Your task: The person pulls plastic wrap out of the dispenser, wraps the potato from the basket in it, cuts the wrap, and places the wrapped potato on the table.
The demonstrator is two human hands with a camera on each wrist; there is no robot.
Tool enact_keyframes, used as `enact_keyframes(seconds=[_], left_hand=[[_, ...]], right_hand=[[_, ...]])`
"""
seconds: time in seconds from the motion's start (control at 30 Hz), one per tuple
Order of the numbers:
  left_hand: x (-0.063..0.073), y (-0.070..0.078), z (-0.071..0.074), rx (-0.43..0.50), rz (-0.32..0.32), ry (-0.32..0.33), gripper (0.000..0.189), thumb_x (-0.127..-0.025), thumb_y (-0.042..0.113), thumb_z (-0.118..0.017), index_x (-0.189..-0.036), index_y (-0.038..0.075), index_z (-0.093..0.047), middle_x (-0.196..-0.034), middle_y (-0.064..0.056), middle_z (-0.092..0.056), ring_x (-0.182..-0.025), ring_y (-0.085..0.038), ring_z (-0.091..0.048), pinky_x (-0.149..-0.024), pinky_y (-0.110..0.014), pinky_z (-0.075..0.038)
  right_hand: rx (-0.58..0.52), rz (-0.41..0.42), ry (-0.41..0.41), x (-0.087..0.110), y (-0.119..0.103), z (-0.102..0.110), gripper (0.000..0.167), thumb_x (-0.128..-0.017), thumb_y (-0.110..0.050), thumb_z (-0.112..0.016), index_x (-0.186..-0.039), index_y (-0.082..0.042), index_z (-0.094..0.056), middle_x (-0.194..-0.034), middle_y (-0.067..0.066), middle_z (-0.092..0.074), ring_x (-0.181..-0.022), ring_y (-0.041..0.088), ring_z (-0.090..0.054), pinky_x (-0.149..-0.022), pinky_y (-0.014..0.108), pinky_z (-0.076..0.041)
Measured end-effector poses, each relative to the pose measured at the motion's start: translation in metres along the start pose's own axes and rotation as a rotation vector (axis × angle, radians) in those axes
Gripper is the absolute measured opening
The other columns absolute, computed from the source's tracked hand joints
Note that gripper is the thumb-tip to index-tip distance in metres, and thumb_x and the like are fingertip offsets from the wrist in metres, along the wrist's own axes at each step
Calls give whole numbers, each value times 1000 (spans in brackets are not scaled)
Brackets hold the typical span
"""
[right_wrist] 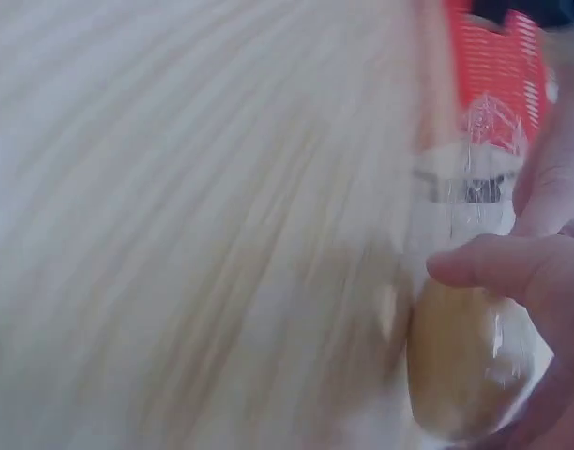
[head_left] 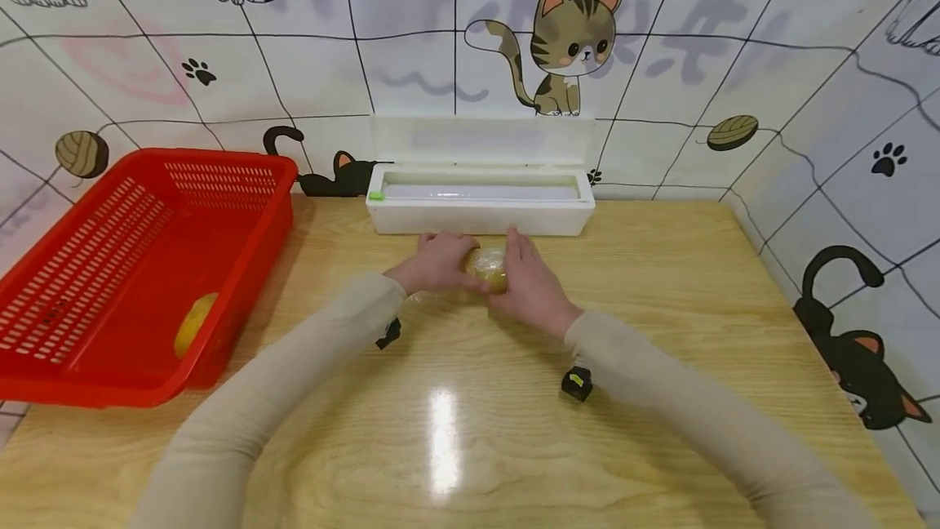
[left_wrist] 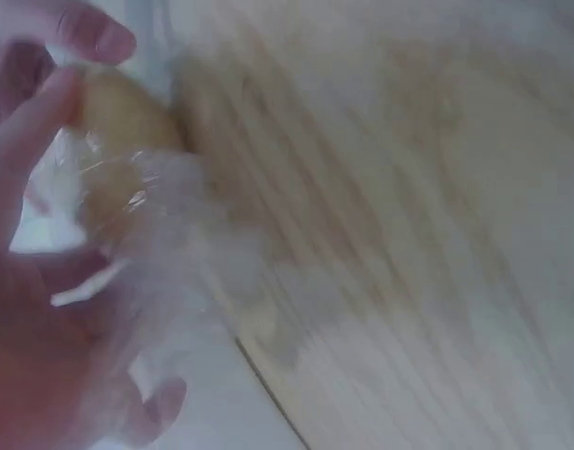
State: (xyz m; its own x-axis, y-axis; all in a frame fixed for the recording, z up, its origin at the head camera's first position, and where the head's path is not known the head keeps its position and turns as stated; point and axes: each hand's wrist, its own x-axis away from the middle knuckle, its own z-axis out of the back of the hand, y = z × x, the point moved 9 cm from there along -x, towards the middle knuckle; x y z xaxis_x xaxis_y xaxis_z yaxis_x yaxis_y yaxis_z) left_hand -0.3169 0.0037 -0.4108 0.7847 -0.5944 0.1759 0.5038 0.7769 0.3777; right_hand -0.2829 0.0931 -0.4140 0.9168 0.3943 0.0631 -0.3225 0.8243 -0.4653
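Item, yellow, wrapped in clear film, held at centre of head view.
Left side is gripped by curled left hand; right side is held between right hand's thumb and fingers. White box is seen just above, red basket at left.

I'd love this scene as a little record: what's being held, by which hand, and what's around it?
Item: yellow thing with clear film on it
Left hand: holds its left side
Right hand: holds its right side
Beyond: white box, lid raised
Left: red basket, another yellow piece inside
Surface: wooden table
Backdrop: cat-printed covering
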Motion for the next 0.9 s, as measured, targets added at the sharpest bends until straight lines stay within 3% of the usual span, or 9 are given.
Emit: enact_keyframes(seconds=[0.07,0.17,0.3,0.4,0.5,0.63,0.77,0.83,0.9], left_hand=[[-1,4,-2,-46,8,18,66,-84,53,-69,-126,4,-57,-117,-11,-60,-110,-29,-51,-96,-54,-27],[1,7,-1,-105,26,37,51,-87,54,-65,-101,6,-62,-95,-7,-59,-101,-29,-52,-95,-52,-28],[3,6,-1,-134,41,34,46,-89,55,-61,-82,10,-54,-83,-5,-54,-96,-29,-52,-95,-50,-31],[4,6,-2,-126,48,39,46,-89,54,-60,-81,10,-53,-82,-5,-54,-92,-29,-52,-93,-49,-34],[4,5,-4,-115,57,58,45,-89,53,-62,-80,10,-52,-80,-4,-54,-89,-28,-53,-90,-49,-37],[4,4,-5,-86,36,68,48,-89,53,-61,-93,6,-59,-90,-8,-59,-96,-29,-54,-92,-50,-37],[4,1,-8,-76,-18,30,63,-88,52,-64,-128,4,-56,-115,-12,-60,-110,-30,-52,-95,-51,-37],[4,-2,-10,-94,-39,-8,71,-87,48,-67,-139,3,-48,-124,-14,-57,-116,-30,-50,-96,-52,-36],[5,-4,-13,-112,-57,-45,75,-87,43,-70,-143,2,-42,-129,-14,-54,-120,-30,-47,-99,-52,-35]], right_hand=[[-80,-64,22,-2,5,0,104,-77,-25,-79,-147,14,-11,-141,34,-33,-126,42,-42,-102,49,-38],[-84,-44,70,-9,1,0,94,-75,-24,-80,-142,16,-26,-131,32,-43,-116,41,-49,-97,48,-42],[98,46,152,-14,-9,3,82,-74,-28,-82,-131,14,-41,-131,30,-46,-129,43,-38,-105,48,-33],[257,94,192,-15,-16,5,69,-73,-38,-82,-113,8,-51,-116,24,-55,-119,40,-49,-98,47,-42],[366,143,196,-18,-19,6,64,-71,-44,-81,-103,4,-52,-102,18,-58,-99,35,-58,-86,42,-48],[400,171,148,-20,-16,4,61,-74,-47,-77,-105,1,-53,-95,15,-58,-90,30,-59,-76,40,-51],[379,135,97,-20,-8,4,64,-77,-54,-74,-107,-1,-55,-91,14,-61,-81,27,-62,-66,40,-53],[381,130,71,-20,-8,4,69,-76,-57,-74,-110,0,-55,-94,14,-63,-82,27,-64,-67,40,-54],[392,132,38,-21,-11,3,77,-73,-60,-76,-115,2,-54,-108,18,-63,-96,30,-63,-78,42,-53]])
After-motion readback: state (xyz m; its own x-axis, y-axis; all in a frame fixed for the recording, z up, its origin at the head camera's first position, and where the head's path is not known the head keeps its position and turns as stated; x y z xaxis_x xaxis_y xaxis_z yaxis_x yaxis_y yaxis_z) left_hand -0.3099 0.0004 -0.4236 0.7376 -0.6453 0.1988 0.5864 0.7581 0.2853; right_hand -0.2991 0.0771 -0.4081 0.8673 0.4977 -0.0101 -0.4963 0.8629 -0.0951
